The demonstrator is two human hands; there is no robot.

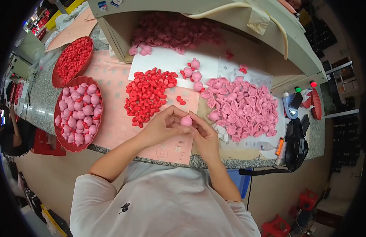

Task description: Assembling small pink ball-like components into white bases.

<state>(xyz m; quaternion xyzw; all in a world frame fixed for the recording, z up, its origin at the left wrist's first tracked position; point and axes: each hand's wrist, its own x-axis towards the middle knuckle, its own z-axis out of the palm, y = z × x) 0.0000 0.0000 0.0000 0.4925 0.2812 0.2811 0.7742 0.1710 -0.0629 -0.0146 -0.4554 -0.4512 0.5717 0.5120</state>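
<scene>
A small round pink piece [186,121] with a little nub on top is pinched between my two hands over the table's front part. My left hand [161,125] grips it from the left with curled fingers. From the other side, the thumb and fingertips of my right hand [204,136] press on it. Left of my hands lies a loose heap of small red bean-shaped pieces [145,94], with a few strays [180,100] just beyond my fingers. On the right spreads a pile of pink petal-like shells [246,108]. Several pink balls with red pieces [196,76] lie behind.
At far left stand a red scalloped bowl [101,114] of pink balls and another red bowl [90,63] of red pieces. A grey hooded cabinet [116,39] covers more pink shells [171,31]. A black bag-like object [296,146] and an orange-labelled tube [279,146] lie right.
</scene>
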